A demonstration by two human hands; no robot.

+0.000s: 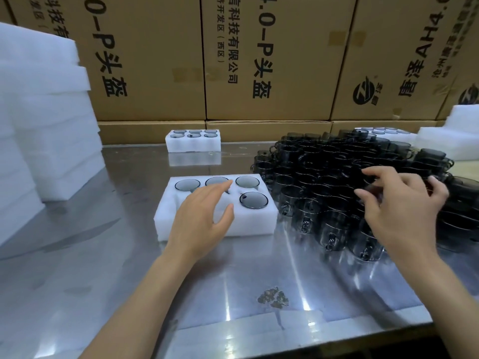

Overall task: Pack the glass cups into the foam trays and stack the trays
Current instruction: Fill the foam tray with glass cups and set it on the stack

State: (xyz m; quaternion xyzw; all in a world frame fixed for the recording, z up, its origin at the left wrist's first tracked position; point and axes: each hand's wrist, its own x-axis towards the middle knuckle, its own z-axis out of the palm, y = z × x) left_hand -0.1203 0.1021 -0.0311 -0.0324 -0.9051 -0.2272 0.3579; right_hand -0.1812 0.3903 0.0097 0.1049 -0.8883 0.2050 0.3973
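Near tray (254, 218) sits mid-counter (233, 294), part filled: I count four cups (253, 200) seated, three along its far row and one at near right; my left hand (199, 224) covers the other near pockets, so I can't tell if they are filled. Left hand is flat and spread, fingers relaxed, resting on or just over the tray, holding nothing. Right hand (399, 203) hovers over the loose pile (337, 177) of dark glass cups at right, fingers splayed and slightly curled, nothing gripped that I can make out. Far tray (193, 145) at the back looks full, six cups showing. Another filled tray (383, 130) seems to lie far right behind the pile, partly hidden. Empty foam stack (51, 112) stands at left, more foam (445, 143) far right. My read: early going. One or two trays done, dozens of cups still loose, no filled trays stacked that I can see.
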